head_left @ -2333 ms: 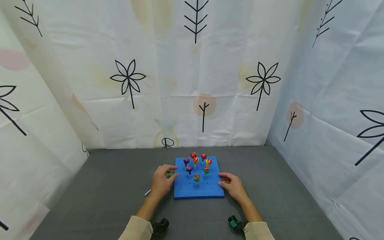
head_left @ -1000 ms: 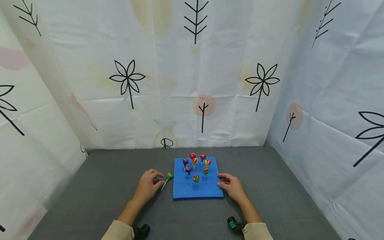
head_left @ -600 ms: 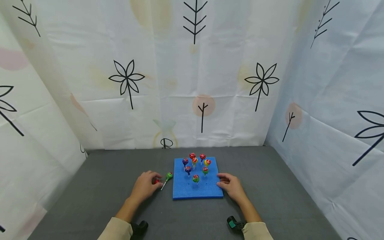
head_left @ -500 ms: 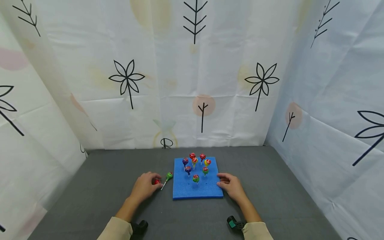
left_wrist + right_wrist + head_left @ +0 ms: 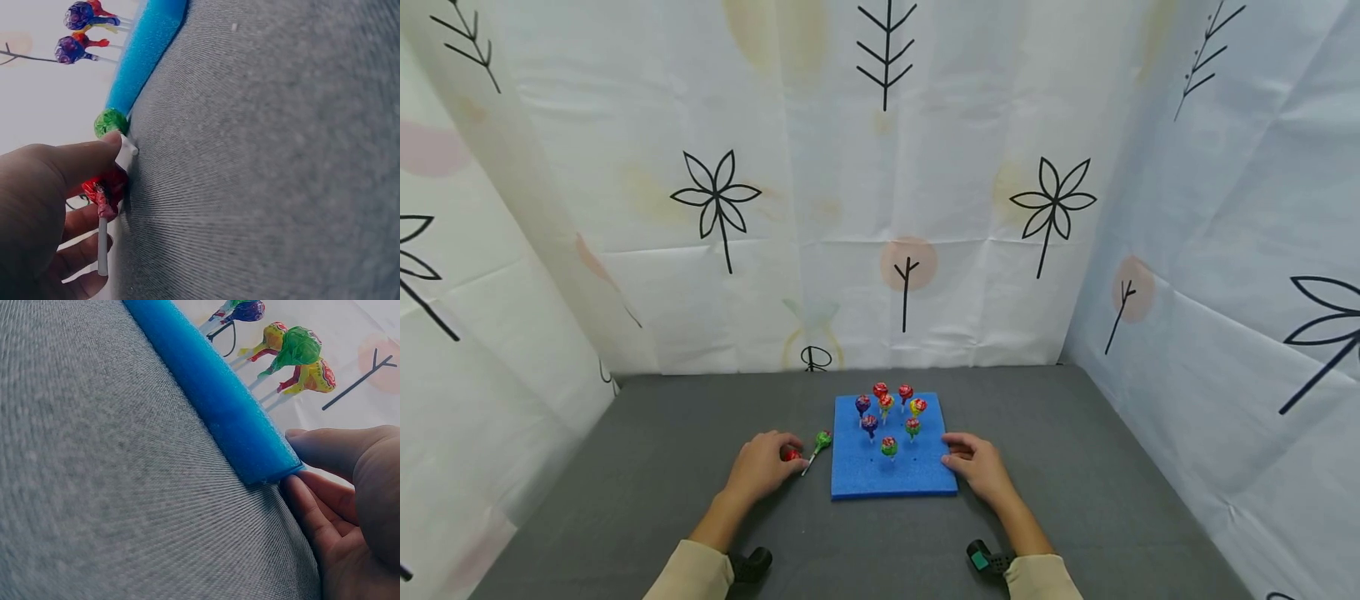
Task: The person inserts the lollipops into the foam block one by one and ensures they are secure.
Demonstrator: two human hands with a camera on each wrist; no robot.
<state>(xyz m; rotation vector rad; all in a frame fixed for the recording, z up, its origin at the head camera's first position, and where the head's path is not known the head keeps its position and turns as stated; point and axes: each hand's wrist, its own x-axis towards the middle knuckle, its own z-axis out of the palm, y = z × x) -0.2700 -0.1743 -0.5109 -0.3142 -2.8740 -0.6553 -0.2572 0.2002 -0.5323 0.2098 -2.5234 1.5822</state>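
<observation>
Counts: 1 blue foam board (image 5: 895,475). Lollipops standing in it: approx. 8, though they're small in the head view – 2 red (image 5: 881,389), 2 purple (image 5: 862,403), 2 green (image 5: 889,447), 2 yellow-ish (image 5: 917,407). Off the board, on the bench (image 5: 662,433): 1 green lollipop (image 5: 823,438), 1 red lollipop (image 5: 791,454). 2 hands (image 5: 760,467).

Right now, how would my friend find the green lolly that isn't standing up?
Find the blue foam on the grey table. Just off its left edge, by the left hand, lies a green lolly. It alone lies flat; the others stand in the foam.
</observation>
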